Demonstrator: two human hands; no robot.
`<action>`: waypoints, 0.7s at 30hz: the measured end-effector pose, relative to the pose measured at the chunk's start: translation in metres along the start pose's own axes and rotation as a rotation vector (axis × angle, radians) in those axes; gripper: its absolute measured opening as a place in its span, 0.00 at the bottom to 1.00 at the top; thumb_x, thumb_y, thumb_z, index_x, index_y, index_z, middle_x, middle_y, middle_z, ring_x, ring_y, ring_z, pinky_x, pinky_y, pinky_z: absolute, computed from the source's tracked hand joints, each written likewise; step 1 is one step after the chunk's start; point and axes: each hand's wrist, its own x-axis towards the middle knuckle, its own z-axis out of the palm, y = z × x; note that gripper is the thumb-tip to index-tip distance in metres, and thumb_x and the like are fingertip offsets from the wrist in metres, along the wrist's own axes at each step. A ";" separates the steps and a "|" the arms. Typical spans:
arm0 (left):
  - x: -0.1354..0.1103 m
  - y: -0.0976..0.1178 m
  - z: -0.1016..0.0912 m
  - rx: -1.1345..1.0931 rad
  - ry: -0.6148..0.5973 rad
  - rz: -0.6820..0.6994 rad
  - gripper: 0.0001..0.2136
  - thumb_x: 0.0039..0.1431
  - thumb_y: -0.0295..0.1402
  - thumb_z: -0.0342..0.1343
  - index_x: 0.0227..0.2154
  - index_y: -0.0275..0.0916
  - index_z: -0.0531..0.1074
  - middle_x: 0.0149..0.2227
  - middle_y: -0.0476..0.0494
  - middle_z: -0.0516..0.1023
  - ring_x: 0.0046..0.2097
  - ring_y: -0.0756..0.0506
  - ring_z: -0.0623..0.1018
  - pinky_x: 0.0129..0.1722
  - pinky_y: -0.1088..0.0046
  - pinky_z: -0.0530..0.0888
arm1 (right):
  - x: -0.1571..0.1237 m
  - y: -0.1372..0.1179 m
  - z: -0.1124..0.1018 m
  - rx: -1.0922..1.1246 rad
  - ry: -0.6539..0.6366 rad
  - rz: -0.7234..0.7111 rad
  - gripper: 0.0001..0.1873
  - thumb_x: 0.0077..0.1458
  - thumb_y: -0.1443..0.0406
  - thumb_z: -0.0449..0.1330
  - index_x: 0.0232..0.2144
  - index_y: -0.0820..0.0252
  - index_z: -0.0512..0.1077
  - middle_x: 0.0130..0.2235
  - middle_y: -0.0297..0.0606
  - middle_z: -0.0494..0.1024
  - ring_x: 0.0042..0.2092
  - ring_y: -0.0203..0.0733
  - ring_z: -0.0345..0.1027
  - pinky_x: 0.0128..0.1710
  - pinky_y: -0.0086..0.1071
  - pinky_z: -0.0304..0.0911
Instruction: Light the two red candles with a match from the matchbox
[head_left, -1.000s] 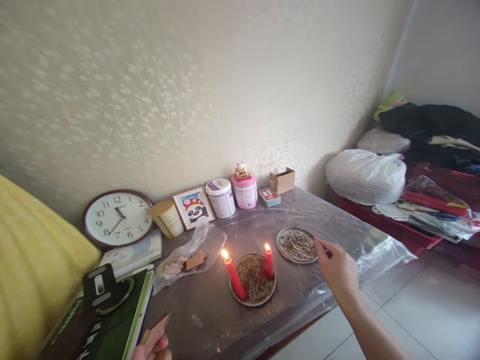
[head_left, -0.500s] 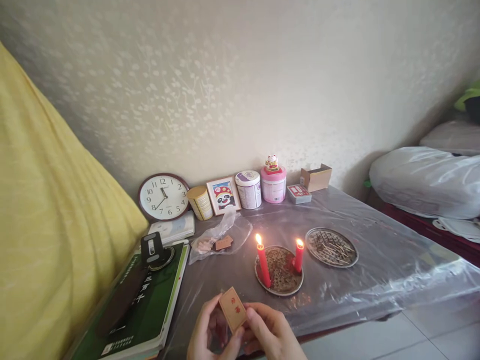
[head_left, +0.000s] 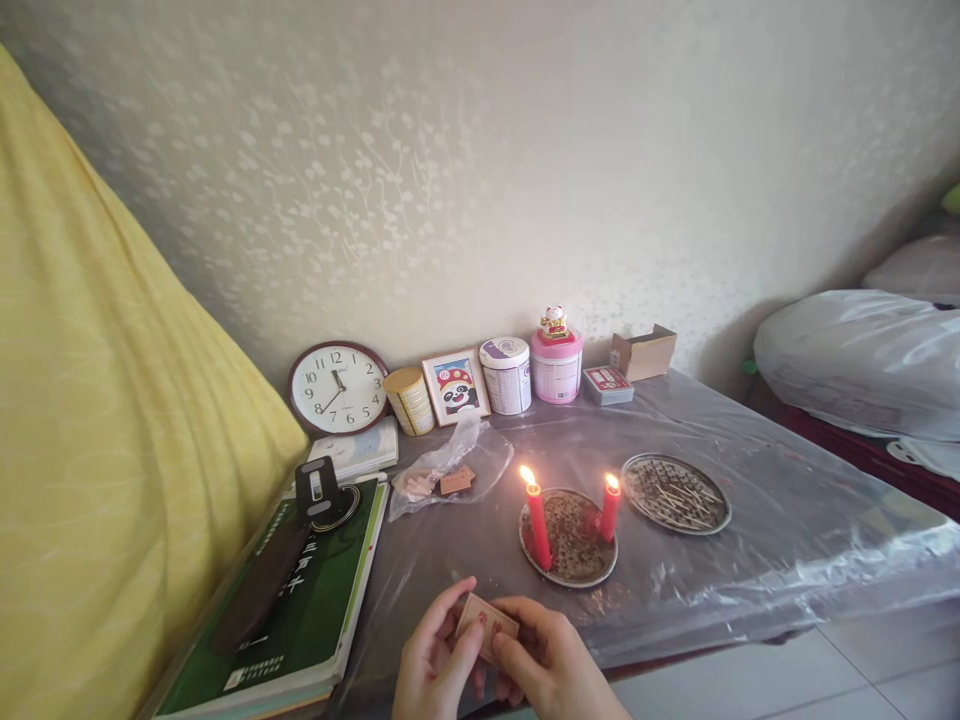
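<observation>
A small brown matchbox [head_left: 486, 622] with red characters on its face is held low in front, between both hands. My left hand [head_left: 441, 650] grips its left side, thumb on the face. From the right, my right hand [head_left: 541, 650] closes on the other side, its thumb also pressed to the face. Beyond the hands, two lit red candles, a taller one [head_left: 538, 530] and a shorter one [head_left: 609, 508], stand on a round metal plate [head_left: 574, 575]. A second round plate [head_left: 637, 470] to the right bears several loose matchsticks [head_left: 686, 500].
Plastic sheeting [head_left: 787, 540] covers the table. A clear bag [head_left: 491, 455] with small brown boxes lies behind the hands. Green books [head_left: 322, 600] are at left, beside a yellow curtain [head_left: 112, 400]. Along the wall stand a clock [head_left: 337, 388], tins, a picture frame [head_left: 486, 395] and a carton [head_left: 646, 355].
The matchbox has tilted from steep to flatter, and both thumbs now lie on its face. My view has shifted slightly left, so the things on the table appear further right.
</observation>
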 end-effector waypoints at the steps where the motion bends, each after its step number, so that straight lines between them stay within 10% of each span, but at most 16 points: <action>1: 0.001 0.001 -0.001 -0.032 0.002 -0.027 0.20 0.45 0.41 0.67 0.42 0.39 0.76 0.26 0.46 0.78 0.17 0.52 0.68 0.16 0.76 0.64 | 0.000 0.000 0.000 0.043 0.011 0.006 0.18 0.54 0.55 0.60 0.39 0.64 0.73 0.26 0.35 0.75 0.25 0.35 0.66 0.26 0.27 0.61; 21: 0.007 0.003 -0.003 -0.145 0.027 -0.146 0.18 0.39 0.39 0.70 0.34 0.37 0.76 0.22 0.48 0.77 0.16 0.51 0.69 0.14 0.75 0.67 | 0.007 0.008 -0.003 0.162 0.137 -0.008 0.18 0.49 0.60 0.62 0.41 0.65 0.72 0.31 0.37 0.78 0.27 0.36 0.69 0.28 0.30 0.63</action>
